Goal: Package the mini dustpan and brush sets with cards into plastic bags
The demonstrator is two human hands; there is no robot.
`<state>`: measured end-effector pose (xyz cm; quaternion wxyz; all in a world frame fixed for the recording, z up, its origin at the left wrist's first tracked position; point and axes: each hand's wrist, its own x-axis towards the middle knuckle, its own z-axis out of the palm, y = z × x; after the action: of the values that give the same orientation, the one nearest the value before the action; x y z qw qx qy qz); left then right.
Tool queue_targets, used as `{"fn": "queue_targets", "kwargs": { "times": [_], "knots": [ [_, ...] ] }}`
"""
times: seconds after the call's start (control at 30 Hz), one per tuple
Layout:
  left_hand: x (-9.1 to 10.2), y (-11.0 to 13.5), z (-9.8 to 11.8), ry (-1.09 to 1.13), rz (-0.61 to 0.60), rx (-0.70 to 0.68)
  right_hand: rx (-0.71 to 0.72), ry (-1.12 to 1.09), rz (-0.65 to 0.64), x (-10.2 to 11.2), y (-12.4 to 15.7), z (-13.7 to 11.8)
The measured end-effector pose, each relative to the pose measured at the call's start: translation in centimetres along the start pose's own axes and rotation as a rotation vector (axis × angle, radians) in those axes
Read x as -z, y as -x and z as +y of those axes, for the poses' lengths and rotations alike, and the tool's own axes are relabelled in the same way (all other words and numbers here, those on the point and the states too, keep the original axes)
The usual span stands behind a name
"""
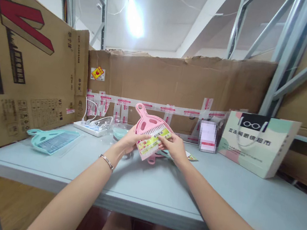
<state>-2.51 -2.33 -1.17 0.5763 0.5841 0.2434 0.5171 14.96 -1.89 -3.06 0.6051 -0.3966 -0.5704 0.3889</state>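
Note:
A small pink dustpan (153, 122) with a brush set in it is raised above the table, its looped handle pointing up and to the left. My left hand (129, 142) is closed on the dustpan's left side, with the thumb over a printed yellow-green label card (151, 143) across its front. At the card's right edge, my right hand (176, 147) has its fingers pinched together on it. The card hides the lower part of the pan. Behind my left hand stands a clear and teal round item (120, 132), partly covered.
A teal dustpan with a brush (54, 141) lies at the left of the grey table (158, 187). Behind it is a white power strip (91, 128). A blurred phone-like object (208, 136) and a paper bag (258, 145) stand right. Cardboard boxes (154, 75) wall the back and left.

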Motion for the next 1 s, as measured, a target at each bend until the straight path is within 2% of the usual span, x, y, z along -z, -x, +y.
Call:
{"fn": "queue_targets", "kwargs": {
  "times": [0.07, 0.17, 0.23, 0.27, 0.3, 0.37, 0.43, 0.5, 0.57, 0.67, 0.73, 0.77, 0.83, 0.87, 0.93, 1.0],
  "knots": [
    [0.1, 0.0, -0.2, -0.023, 0.001, -0.02, 0.041, 0.044, 0.093, -0.1, -0.2, 0.6],
    [0.3, -0.2, -0.4, -0.031, 0.031, -0.052, 0.053, 0.007, 0.334, -0.2, -0.4, 1.0],
    [0.2, -0.3, -0.4, -0.022, 0.063, -0.063, -0.063, -0.096, 0.428, -0.4, -0.2, 0.7],
    [0.2, -0.3, -0.4, -0.013, 0.084, -0.062, -0.147, -0.153, 0.43, -0.5, 0.0, 0.4],
    [0.1, -0.3, -0.3, -0.003, 0.103, -0.059, -0.227, -0.216, 0.391, -0.6, 0.3, 0.0],
    [-0.1, -0.3, -0.2, 0.018, 0.13, -0.06, -0.336, -0.366, 0.205, -0.8, 0.9, -0.8],
    [-0.4, -0.2, -0.1, 0.028, 0.142, -0.074, -0.354, -0.522, -0.02, -0.9, 1.4, -1.5],
    [-0.7, -0.1, -0.1, 0.021, 0.144, -0.084, -0.323, -0.607, -0.144, -1.1, 1.7, -1.8],
    [-1.0, 0.0, -0.1, -0.013, 0.137, -0.086, -0.297, -0.61, -0.147, -1.2, 1.7, -1.8],
    [-0.7, -0.3, 0.2, -0.131, 0.126, -0.099, -0.279, -0.612, -0.073, -1.4, 1.5, -1.7],
    [0.3, -0.7, 0.7, -0.279, 0.218, -0.187, -0.261, -0.655, 0.017, -1.3, 1.3, -1.8],
    [1.1, -0.9, 1.1, -0.38, 0.32, -0.268, -0.25, -0.689, 0.069, -1.1, 1.1, -1.9],
    [3.0, -1.4, 1.9, -0.573, 0.622, -0.426, -0.228, -0.77, 0.169, -0.5, 0.7, -2.1],
    [4.0, -1.5, 2.2, -0.639, 0.766, -0.445, -0.216, -0.81, 0.21, -0.2, 0.5, -2.2],
    [5.6, -1.5, 2.6, -0.79, 0.93, -0.393, -0.209, -0.866, 0.274, 0.5, 0.0, -2.3],
    [6.5, -1.3, 2.4, -1.038, 0.915, -0.228, -0.22, -0.893, 0.325, 1.1, -0.3, -2.3]
  ]
}}
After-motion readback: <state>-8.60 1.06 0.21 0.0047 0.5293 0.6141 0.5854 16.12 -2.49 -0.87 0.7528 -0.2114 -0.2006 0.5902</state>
